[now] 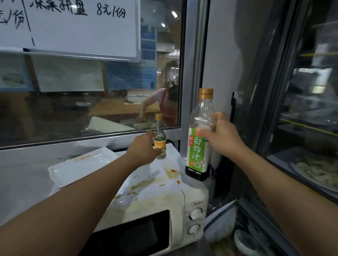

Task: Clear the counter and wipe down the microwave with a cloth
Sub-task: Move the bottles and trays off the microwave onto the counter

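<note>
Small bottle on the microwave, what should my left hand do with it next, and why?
Probably lift the small bottle off; the left hand already wraps it, the right hand holds the big bottle, and the stained microwave top needs clearing before wiping.

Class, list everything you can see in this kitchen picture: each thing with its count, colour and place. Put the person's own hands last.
Microwave: one, white, stained top, bottom centre.
Large bottle: one, clear, green label, gold cap, dark liquid at its base, over microwave's right edge.
Small bottle: one, clear, yellow label, gold cap, on microwave's back.
Tray: one, white, on microwave's left.
Whiteboard: one, white, black writing, upper left.
Window: one, grey frame, behind microwave.
Left hand: grips small bottle.
Right hand: grips large bottle.
</note>
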Available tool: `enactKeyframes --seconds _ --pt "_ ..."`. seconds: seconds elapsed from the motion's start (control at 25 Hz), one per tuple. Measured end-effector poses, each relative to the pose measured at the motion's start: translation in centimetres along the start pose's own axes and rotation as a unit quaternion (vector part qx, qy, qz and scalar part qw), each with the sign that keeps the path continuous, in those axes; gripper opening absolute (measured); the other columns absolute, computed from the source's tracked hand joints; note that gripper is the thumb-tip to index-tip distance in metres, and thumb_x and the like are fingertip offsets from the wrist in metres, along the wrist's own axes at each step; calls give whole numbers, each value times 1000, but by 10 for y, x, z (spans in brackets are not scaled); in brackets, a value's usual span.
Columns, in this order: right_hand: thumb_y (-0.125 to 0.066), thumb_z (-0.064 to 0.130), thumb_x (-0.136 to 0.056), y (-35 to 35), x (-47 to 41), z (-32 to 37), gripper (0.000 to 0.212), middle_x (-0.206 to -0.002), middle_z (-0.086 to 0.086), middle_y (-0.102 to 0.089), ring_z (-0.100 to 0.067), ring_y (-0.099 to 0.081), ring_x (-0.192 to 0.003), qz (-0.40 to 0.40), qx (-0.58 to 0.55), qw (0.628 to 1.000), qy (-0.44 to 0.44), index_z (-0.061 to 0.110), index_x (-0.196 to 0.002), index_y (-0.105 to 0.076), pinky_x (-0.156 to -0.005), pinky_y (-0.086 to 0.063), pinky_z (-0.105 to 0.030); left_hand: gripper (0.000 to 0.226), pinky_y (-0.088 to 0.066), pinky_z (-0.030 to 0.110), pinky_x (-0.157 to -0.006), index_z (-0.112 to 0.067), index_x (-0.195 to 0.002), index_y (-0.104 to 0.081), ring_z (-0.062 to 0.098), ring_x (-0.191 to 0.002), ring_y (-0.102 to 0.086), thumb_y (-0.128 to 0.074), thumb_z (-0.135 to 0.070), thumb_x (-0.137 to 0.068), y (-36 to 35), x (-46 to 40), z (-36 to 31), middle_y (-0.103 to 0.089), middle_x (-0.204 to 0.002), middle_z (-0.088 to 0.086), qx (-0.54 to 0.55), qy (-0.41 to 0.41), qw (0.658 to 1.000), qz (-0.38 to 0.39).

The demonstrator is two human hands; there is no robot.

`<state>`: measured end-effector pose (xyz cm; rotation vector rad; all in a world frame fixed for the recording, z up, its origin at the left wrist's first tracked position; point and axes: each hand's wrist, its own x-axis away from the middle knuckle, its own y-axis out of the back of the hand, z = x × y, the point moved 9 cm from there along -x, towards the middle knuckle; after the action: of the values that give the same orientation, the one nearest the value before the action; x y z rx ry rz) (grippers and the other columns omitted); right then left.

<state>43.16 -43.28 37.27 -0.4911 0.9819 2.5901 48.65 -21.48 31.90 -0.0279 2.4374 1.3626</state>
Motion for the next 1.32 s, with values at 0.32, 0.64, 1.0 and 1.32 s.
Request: enactKeyframes --seconds 0.32,0.64,1.0,1.32 --pt "-67 33 -83 -39 -61 -19 51 -100 5 -54 -10 -54 -86 -39 -12 999 -10 14 -123 -40 -59 -38 -16 52 -47 34 -82 -14 -124 -46 30 -105 -59 -69 -32 -80 -35 -101 37 -61 -119 10 65 12 998 -5" --pt "-67 31 -83 -57 -82 -34 54 -103 4 -57 -10 -57 -89 -43 -18 999 -14 16 -127 -39 -62 -41 -16 21 -47 33 -69 -9 -91 -58 28 -81 -59 -66 -28 -83 -43 -136 46 -65 -88 10 89 25 993 -73" --pt "-66 33 -84 -54 -69 -16 54 -101 8 -55 -7 -56 -87 -33 -19 999 -5 18 -127 -37 -62 -40 -15 25 -49 39 -77 -9 -102 -53 30 -89 -58 -62 -27 -87 -15 -114 33 -63 -96 12 46 -13 996 -72" --pt "-66 34 -85 -39 -11 37 55 -98 13 -53 4 -49 -75 3 -37 998 42 18 -129 -37 -56 -32 -11 19 -46 33 -70 -13 -105 -54 25 -85 -59 -60 -19 -88 77 -26 10 -61 -91 6 48 -13 991 -123"
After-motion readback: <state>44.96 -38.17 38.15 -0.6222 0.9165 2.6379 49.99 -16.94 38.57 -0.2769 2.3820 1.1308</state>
